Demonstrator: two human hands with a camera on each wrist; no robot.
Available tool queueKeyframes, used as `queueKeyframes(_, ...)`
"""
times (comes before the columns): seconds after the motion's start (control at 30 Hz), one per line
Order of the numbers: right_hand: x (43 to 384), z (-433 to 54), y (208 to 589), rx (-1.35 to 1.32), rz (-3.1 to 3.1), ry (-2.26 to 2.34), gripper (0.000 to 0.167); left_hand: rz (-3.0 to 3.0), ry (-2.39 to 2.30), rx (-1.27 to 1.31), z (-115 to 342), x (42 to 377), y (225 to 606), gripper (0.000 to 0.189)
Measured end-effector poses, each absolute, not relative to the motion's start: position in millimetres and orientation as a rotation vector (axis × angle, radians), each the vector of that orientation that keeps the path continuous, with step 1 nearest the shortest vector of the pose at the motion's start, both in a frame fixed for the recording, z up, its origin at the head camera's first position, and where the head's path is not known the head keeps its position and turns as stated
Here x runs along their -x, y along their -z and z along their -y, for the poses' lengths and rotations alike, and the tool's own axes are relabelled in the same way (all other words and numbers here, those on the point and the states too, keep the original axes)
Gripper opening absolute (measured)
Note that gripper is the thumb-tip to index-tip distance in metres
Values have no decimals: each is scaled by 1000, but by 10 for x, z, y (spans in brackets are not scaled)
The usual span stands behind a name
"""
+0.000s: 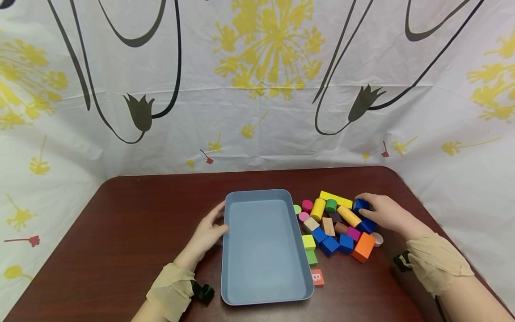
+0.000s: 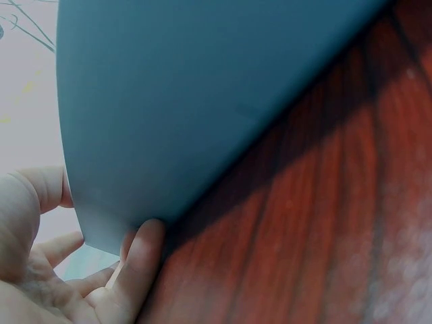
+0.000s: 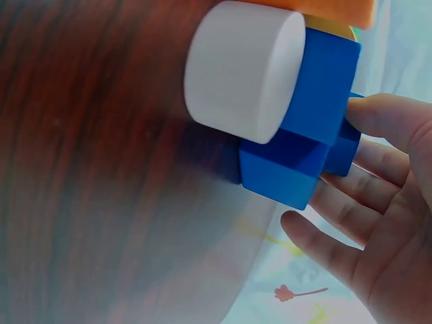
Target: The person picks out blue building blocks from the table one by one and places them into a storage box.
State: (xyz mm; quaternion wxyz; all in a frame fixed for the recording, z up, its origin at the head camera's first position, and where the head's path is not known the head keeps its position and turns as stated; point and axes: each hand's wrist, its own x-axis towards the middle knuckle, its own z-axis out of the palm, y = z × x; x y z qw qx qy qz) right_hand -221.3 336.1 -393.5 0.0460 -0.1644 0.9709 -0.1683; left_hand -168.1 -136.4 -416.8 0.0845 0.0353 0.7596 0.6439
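A blue-grey shallow tray [image 1: 263,302] lies on the table with its inside bare. My left hand [image 1: 207,235] holds its left side, thumb at the rim and fingers against the outer wall [image 2: 169,101]. At the right, my right hand [image 1: 388,214] pinches a blue block [image 1: 360,205] at the far end of a pile of wooden blocks; part of it is hidden by the fingers [image 3: 381,158]. Right beside it are two more blue blocks [image 3: 322,88] and a white cylinder [image 3: 236,71], close to the palm in the right wrist view.
Between tray and right hand lie yellow cylinders [image 1: 318,209], a long yellow block [image 1: 335,199], an orange block [image 1: 364,247], several blue cubes [image 1: 330,246] and green blocks [image 1: 308,242]. A red block with a letter B [image 1: 317,277] sits by the tray's right wall. The dark wooden table [image 1: 120,232] meets a patterned sheet behind.
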Motion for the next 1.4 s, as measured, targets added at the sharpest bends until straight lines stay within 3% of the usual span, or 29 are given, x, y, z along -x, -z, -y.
queueKeyframes(0.33, 2176, -3325, 3814, 498, -2987, 509, 43, -2293, -1915, -80, 1397, 1784, 4402, 75)
queueKeyframes(0.8, 2139, -3226, 3614, 587, -3025, 522, 47, -2312, -1896, -82, 1403, 1778, 4418, 75)
queueKeyframes(1.4, 1956, -2672, 3157, 818, -3098, 530, 44, -2310, -1896, -84, 1403, 1780, 4414, 75)
